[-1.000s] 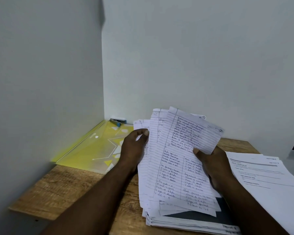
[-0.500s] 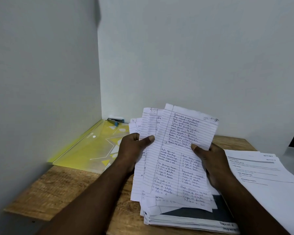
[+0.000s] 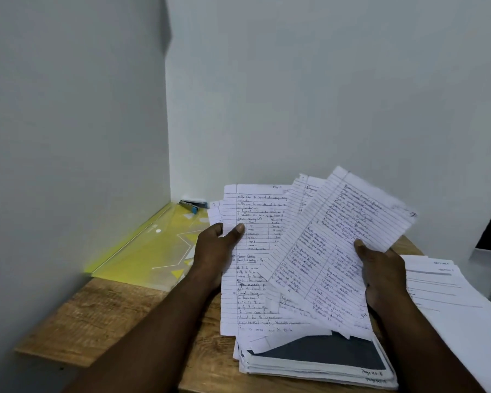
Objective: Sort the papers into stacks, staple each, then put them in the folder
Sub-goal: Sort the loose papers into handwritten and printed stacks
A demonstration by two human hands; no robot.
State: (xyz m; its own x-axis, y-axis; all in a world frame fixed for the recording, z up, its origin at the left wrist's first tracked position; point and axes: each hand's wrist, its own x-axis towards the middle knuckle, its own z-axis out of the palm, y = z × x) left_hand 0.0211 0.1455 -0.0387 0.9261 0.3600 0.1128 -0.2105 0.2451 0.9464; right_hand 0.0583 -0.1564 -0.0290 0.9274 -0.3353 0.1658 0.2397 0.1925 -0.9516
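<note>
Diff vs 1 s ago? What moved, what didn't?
The right hand has pulled the top lined sheets rightward, tilting them and uncovering another handwritten page that the left hand holds. Both hands kept their grips. The folder, stapler, printed sheets and lower pile stayed put.

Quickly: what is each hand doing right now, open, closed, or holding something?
Left hand: grips the upright handwritten page, thumb on top.
Right hand: grips the tilted handwritten page.

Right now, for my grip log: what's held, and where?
Left hand pinches lined sheets at their left edge; right hand grips a tilted sheet by its right edge.
</note>
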